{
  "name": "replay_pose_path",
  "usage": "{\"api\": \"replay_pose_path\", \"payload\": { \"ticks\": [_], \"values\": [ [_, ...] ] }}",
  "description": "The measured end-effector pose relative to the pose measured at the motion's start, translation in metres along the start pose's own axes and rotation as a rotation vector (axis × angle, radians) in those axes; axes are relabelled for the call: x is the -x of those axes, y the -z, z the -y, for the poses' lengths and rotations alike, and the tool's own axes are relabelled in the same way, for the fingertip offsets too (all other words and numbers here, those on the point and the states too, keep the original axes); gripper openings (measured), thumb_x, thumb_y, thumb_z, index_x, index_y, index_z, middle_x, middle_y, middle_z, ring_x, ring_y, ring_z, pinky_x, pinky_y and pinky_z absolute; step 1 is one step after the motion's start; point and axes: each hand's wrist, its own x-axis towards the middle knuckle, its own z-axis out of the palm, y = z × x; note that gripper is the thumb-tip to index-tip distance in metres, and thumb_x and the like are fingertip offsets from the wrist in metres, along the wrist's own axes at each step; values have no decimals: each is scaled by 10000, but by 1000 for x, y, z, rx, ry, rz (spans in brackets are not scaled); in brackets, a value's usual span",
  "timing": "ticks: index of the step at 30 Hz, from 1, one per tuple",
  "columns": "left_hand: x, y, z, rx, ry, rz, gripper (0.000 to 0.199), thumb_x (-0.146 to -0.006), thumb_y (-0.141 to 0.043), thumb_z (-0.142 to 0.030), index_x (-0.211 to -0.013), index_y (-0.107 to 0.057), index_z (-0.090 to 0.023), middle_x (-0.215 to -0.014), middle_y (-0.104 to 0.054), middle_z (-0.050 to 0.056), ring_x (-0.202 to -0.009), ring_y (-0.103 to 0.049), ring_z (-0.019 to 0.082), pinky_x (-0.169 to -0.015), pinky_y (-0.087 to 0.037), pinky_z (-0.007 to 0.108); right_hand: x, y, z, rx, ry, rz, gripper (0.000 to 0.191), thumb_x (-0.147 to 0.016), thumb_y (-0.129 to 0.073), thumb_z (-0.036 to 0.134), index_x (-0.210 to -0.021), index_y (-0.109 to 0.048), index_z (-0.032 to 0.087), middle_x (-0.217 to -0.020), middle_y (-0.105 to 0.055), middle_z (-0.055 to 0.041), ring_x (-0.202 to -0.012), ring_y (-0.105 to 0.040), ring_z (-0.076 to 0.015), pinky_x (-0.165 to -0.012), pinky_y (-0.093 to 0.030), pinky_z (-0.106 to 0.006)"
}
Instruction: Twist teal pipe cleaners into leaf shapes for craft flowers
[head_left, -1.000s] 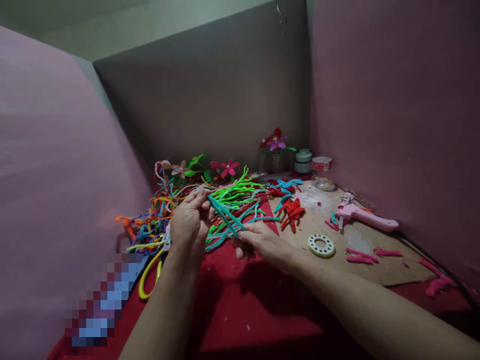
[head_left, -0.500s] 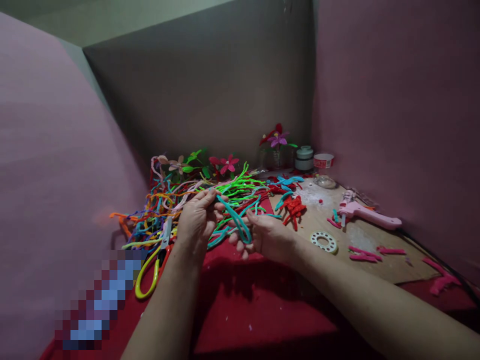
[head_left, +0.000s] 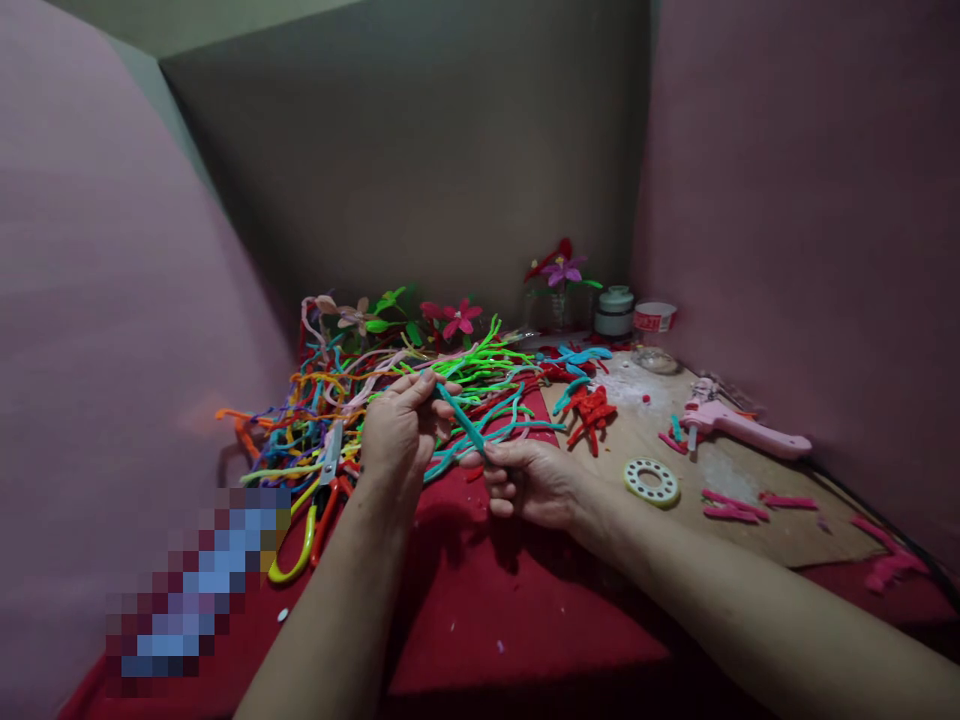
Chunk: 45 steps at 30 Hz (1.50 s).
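Note:
A folded teal pipe cleaner [head_left: 462,420] stretches slantwise between my two hands above the red cloth. Its upper end is pinched by the thumb and fingers of my left hand [head_left: 401,425]. At its lower end, my right hand [head_left: 532,482] is closed with thumb and fingers on it. Behind and left of the hands lies a tangled pile of pipe cleaners [head_left: 480,365] in green, teal, orange, pink and purple. Scissors [head_left: 304,540] with yellow and red handles rest beside my left forearm.
On a brown board [head_left: 795,535] at right lie a pink glue gun [head_left: 742,425], a pale ring with holes [head_left: 651,482], red pieces [head_left: 591,415] and pink pieces [head_left: 735,507]. Behind stand fuzzy flowers [head_left: 459,318], a jar [head_left: 613,312] and a cup [head_left: 655,318]. Pink walls flank both sides.
The teal pipe cleaner was an open loop between my hands; now its strands lie close together and straight. My right hand's fingers have closed on its lower end.

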Motion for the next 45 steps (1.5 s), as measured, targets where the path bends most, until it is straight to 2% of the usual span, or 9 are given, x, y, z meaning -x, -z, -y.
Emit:
{"api": "replay_pose_path", "payload": {
  "ticks": [6, 9, 13, 17, 22, 27, 34, 38, 45],
  "values": [
    [4, -5, -1, 17, -13, 21, 103, -683, -648, -201, -718, -583, -129, -579, -603, 1, -363, -439, 26, -339, -321, 123, 0, -2, 5, 140, 92, -91, 156, -727, -555, 212, -671, -630, 87, -436, -378, 43, -393, -311, -56, -418, -253, -217],
    [11, -7, 1, -98, 171, 161, 220, -665, -678, -251, -836, -622, -125, -472, -503, -45, -328, -338, 9, -320, -249, 120, 1, -2, 11, 90, 170, -119, 162, -733, -545, 211, -655, -616, 88, -422, -382, 44, -377, -288, -50, -403, -232, -208],
    [17, -6, 14, -262, 377, 345, 242, -649, -691, -244, -840, -644, -103, -490, -502, -27, -367, -386, 22, -347, -267, 128, 0, 0, 14, -7, 173, -107, 112, -718, -525, 156, -628, -578, 114, -419, -414, 35, -367, -299, -55, -388, -222, -201],
    [16, -5, 23, -321, 319, 298, 228, -661, -682, -292, -747, -633, -87, -519, -532, -3, -386, -443, 35, -353, -293, 131, 1, 2, 14, -35, 133, 4, 137, -754, -502, 162, -704, -602, 83, -467, -452, 15, -399, -357, -65, -407, -269, -204],
    [14, -6, 20, -270, 309, 225, 234, -648, -691, -300, -743, -611, -102, -490, -542, -8, -436, -537, 90, -413, -408, 175, 1, 4, 15, -199, 77, 103, 176, -829, -424, 203, -834, -576, 115, -675, -557, -38, -511, -449, -89, -517, -386, -246],
    [14, -6, 18, -264, 314, 198, 240, -639, -698, -292, -756, -613, -101, -491, -563, -7, -421, -529, 74, -420, -418, 167, 2, 4, 13, -247, 43, 103, 116, -808, -446, 124, -807, -561, 104, -667, -547, -35, -525, -451, -77, -540, -405, -231],
    [15, -8, 18, -270, 293, 189, 231, -613, -716, -291, -712, -617, -107, -476, -527, -34, -399, -472, 38, -397, -353, 139, 0, -1, 10, -198, 139, -9, 149, -746, -460, -2, -703, -571, 87, -572, -537, -10, -470, -446, -63, -493, -408, -209],
    [15, -5, 19, -365, 278, 267, 220, -615, -712, -290, -690, -629, -101, -485, -527, -22, -400, -450, 39, -386, -322, 150, 0, -1, 12, -163, 159, -81, 151, -761, -461, 23, -680, -568, 91, -534, -525, -8, -446, -445, -69, -485, -421, -225],
    [13, -5, 17, -349, 308, 216, 207, -590, -730, -258, -689, -643, -99, -558, -629, 27, -468, -574, 98, -463, -444, 185, 4, 2, 17, -205, 64, 24, 171, -849, -396, 155, -809, -557, 111, -638, -559, -47, -546, -513, -99, -591, -470, -259]
  ]
}}
